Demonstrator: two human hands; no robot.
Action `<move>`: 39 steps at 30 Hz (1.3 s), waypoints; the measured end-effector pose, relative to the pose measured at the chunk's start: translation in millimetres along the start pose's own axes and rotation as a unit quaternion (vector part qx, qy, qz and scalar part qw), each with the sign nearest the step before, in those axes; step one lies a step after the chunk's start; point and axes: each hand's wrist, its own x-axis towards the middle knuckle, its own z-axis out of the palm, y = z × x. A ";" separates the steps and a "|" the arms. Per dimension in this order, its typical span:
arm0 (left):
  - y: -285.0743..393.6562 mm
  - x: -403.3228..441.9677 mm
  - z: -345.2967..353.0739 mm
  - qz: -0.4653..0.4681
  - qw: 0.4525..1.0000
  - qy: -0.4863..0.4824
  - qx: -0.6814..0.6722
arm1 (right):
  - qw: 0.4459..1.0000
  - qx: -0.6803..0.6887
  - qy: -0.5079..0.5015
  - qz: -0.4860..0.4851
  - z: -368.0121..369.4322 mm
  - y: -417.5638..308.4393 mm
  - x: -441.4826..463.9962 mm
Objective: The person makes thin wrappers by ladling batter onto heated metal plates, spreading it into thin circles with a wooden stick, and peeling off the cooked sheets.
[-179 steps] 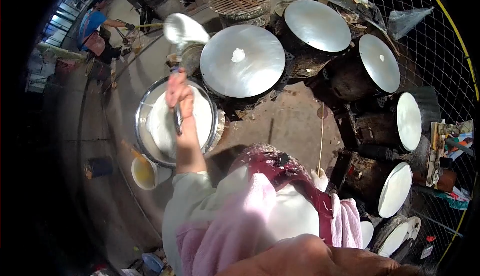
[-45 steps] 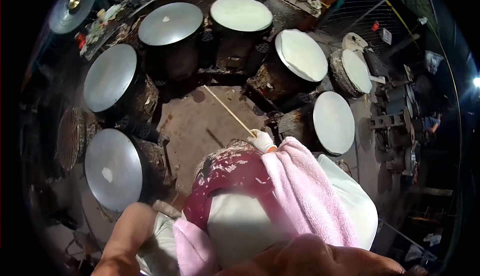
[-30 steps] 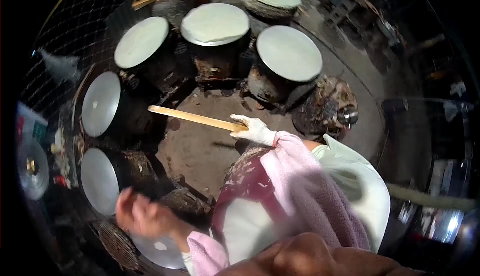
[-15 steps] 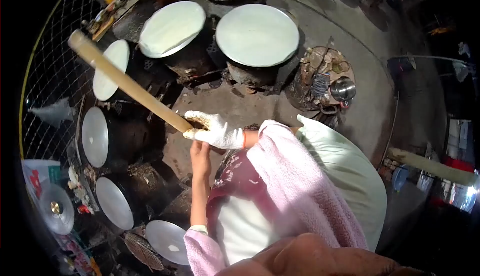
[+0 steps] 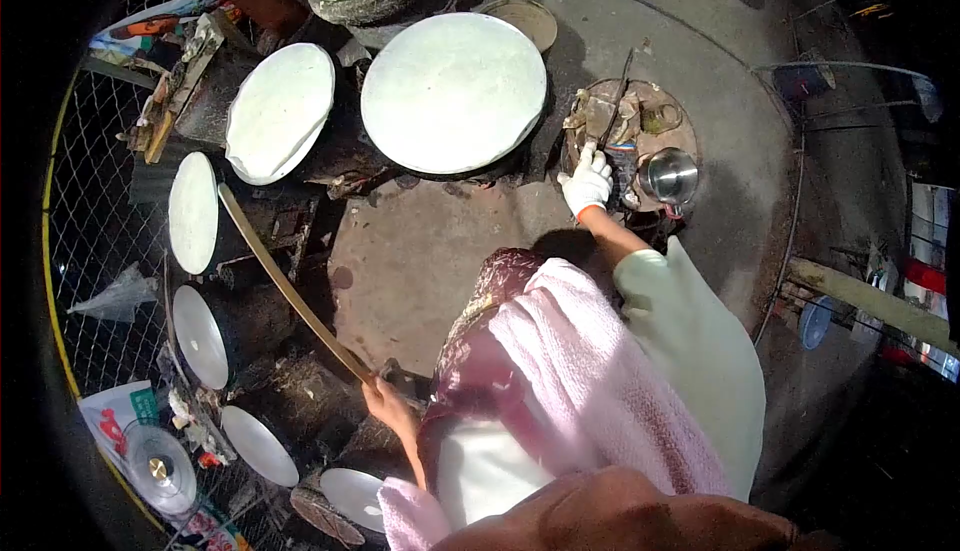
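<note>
My left hand [image 5: 390, 406] is bare and closed around the lower end of a long, flat wooden stick [image 5: 290, 291]. The stick slants up and left, its far tip near a sheet-covered round top [image 5: 193, 213]. My right hand [image 5: 588, 183], in a white glove, is stretched out at the edge of a round stand [image 5: 680, 131]. Its fingertips are at the lower end of a thin dark rod [image 5: 615, 101] lying there; I cannot tell if they touch it. A shiny metal bowl [image 5: 670, 176] sits on the stand, right of the glove.
White sheets cover a large round top [image 5: 455, 91] and another round top [image 5: 280, 113]. Bare round metal lids [image 5: 200, 336] curve down the left side, beside wire mesh [image 5: 100, 181]. A pink towel [image 5: 610, 371] hangs over my front. Concrete floor [image 5: 430, 261] lies between.
My right hand has left the wooden stick and reached right to the round stand. My left hand keeps the stick, now lower and turned more steeply. The view has shifted.
</note>
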 end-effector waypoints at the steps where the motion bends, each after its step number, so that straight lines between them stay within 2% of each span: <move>1: -1.5 -5.2 3.9 -0.015 0.999 0.007 -0.030 | 1.000 -0.019 0.000 -0.007 2.6 0.7 5.8; 3: -8.0 -12.4 12.0 -0.044 0.995 0.020 -0.087 | 0.998 -0.056 -0.002 -0.019 8.4 2.5 13.1; 8: -5.6 -20.0 17.3 0.023 0.998 0.017 -0.052 | 0.999 -0.018 -0.035 -0.029 12.9 4.1 9.4; 11: -5.7 -18.2 17.4 0.026 0.999 0.001 -0.042 | 0.993 0.058 0.018 -0.106 12.5 16.6 -5.2; 12: -5.8 -16.2 16.2 0.000 0.998 -0.033 -0.046 | 0.989 0.090 -0.001 -0.114 -6.3 16.3 -17.0; 15: -1.0 -21.4 27.0 0.086 0.991 -0.085 -0.062 | 0.959 0.201 0.024 -0.199 -21.8 41.0 -59.9; 17: 13.9 -33.8 46.9 0.121 0.985 -0.084 -0.089 | 0.939 0.218 0.006 -0.267 -15.6 75.3 -96.0; 18: 10.6 -34.4 54.1 0.130 0.982 -0.120 -0.073 | 0.948 0.233 -0.069 -0.207 -34.0 88.3 -122.8; 19: 4.5 -33.6 63.7 0.138 0.976 -0.156 -0.059 | 0.948 0.230 -0.108 -0.192 -30.5 111.0 -142.3; 20: 3.8 -35.0 76.5 0.136 0.973 -0.180 -0.044 | 0.948 0.230 -0.118 -0.184 -37.5 135.8 -160.9; 21: 2.3 -42.5 88.1 0.130 0.962 -0.222 -0.087 | 0.948 0.230 -0.130 -0.177 -45.1 161.7 -180.1; 23: -10.4 -45.0 114.0 0.123 0.952 -0.266 -0.090 | 0.957 0.172 -0.224 -0.069 -59.7 216.1 -210.8; 25: -7.0 -58.6 137.2 0.135 0.946 -0.282 -0.081 | 0.973 0.110 -0.189 -0.070 -53.8 288.2 -242.2; 28: -9.4 -78.2 169.6 0.165 0.935 -0.294 -0.108 | 0.976 0.113 -0.174 0.069 -84.0 357.2 -279.6; 34: 7.0 -152.7 205.4 0.188 0.931 -0.286 -0.127 | 0.939 0.168 -0.178 0.241 -46.4 480.2 -317.1; 35: 9.9 -168.7 209.7 0.162 0.936 -0.279 -0.143 | 0.931 0.185 -0.176 0.260 -42.1 492.5 -313.2; 36: 13.3 -186.0 213.0 0.138 0.939 -0.272 -0.157 | 0.923 0.246 -0.178 0.237 -56.4 493.5 -307.0; 39: -6.3 -228.2 225.2 0.098 0.956 -0.227 -0.159 | 0.915 0.280 -0.208 0.201 -58.7 519.3 -267.5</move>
